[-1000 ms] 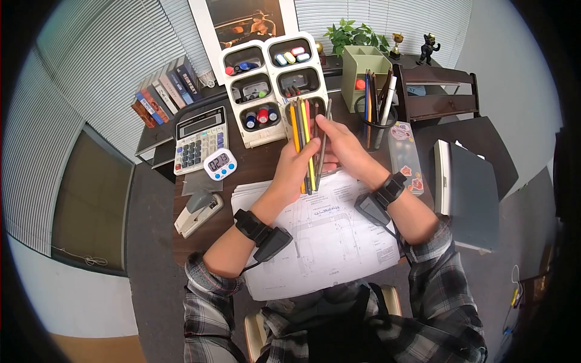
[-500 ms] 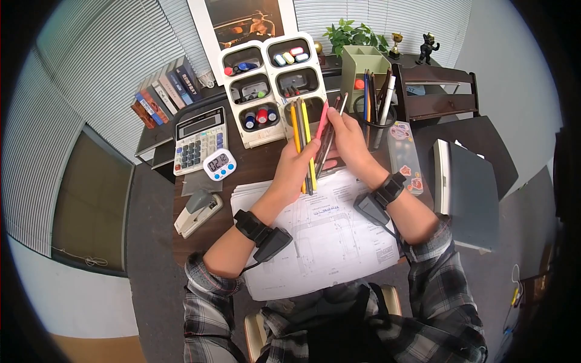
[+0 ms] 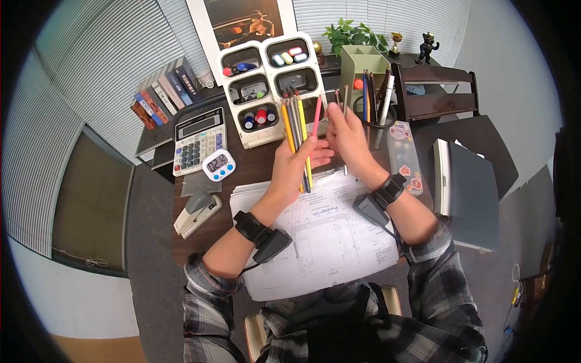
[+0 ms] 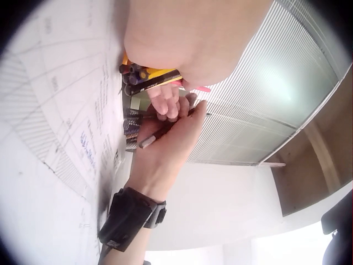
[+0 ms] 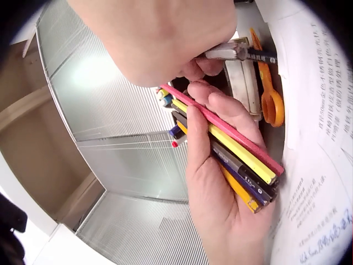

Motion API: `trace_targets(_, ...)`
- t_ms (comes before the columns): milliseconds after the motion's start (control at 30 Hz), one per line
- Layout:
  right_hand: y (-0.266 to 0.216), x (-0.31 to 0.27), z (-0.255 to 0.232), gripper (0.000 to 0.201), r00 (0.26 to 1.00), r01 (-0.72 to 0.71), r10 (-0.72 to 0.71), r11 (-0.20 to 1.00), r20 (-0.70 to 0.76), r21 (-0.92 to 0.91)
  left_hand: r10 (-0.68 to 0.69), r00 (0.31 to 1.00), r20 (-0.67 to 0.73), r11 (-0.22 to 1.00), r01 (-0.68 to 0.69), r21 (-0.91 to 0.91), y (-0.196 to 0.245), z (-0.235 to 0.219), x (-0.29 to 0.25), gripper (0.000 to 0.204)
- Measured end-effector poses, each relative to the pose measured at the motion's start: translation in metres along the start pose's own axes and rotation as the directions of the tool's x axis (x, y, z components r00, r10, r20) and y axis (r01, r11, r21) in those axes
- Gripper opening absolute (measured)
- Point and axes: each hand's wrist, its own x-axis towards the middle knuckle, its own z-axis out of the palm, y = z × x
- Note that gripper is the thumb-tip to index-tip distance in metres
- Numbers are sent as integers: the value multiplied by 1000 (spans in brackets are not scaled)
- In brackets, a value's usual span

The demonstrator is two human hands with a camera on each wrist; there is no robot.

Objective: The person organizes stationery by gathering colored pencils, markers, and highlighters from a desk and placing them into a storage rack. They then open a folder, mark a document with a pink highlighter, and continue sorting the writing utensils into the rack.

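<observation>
My left hand (image 3: pixel 285 172) grips a bundle of pencils, seen closest in the right wrist view: a pink pencil (image 5: pixel 225 126), a yellow pencil (image 5: pixel 240 149), dark ones and an orange pencil (image 5: pixel 239 186). Its thumb lies across the bundle. The pencils stand roughly upright over the papers. Beside it, slightly apart, my right hand (image 3: pixel 352 145) pinches a few dark pencils, one with a silvery grey end (image 5: pixel 225 52). The left hand's fingertips extend toward the right palm. In the left wrist view, a dark pencil (image 4: pixel 160 131) crosses the right palm.
Behind the hands stands a white organiser (image 3: pixel 263 136) with markers and erasers. A mesh pen cup (image 3: pixel 378 125) is at the right, near a sticker-covered case (image 3: pixel 405 160). Calculator (image 3: pixel 195 145), timer (image 3: pixel 219 164) and stapler (image 3: pixel 198 213) lie left. Orange scissors (image 5: pixel 271 105) lie beyond the papers (image 3: pixel 321 242).
The right hand has moved away from the left with the dark pencils. The pink pencil has separated from the bundle's other pencils and leans apart under the left thumb.
</observation>
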Motion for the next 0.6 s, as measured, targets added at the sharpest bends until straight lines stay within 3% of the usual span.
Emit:
trace_targets(67,-4,-2,8,36,999,2,-13,947,-31,-322,-12,1000,-5,999,12,39,0,0,0,30)
trace_targets(100,3,2,6,39,995,92,-96,925,7,-369,-2,1000,12,999,2,33,-1,-1,0,30)
trace_targets(200,10,6,-1,38,995,88,-65,901,70,-425,2,999,41,1000,-2,8,-3,-2,1,30)
trace_targets(433,-3,3,5,35,985,114,-152,932,-85,-345,-31,999,34,998,33,-53,-4,2,0,33)
trace_targets(500,-4,5,-1,35,997,28,-33,996,-65,-86,-28,999,36,999,30,-36,-5,0,0,33)
trace_targets(600,-12,-2,7,33,999,-8,2,987,-39,-158,-47,997,67,999,46,15,-2,-1,-1,31)
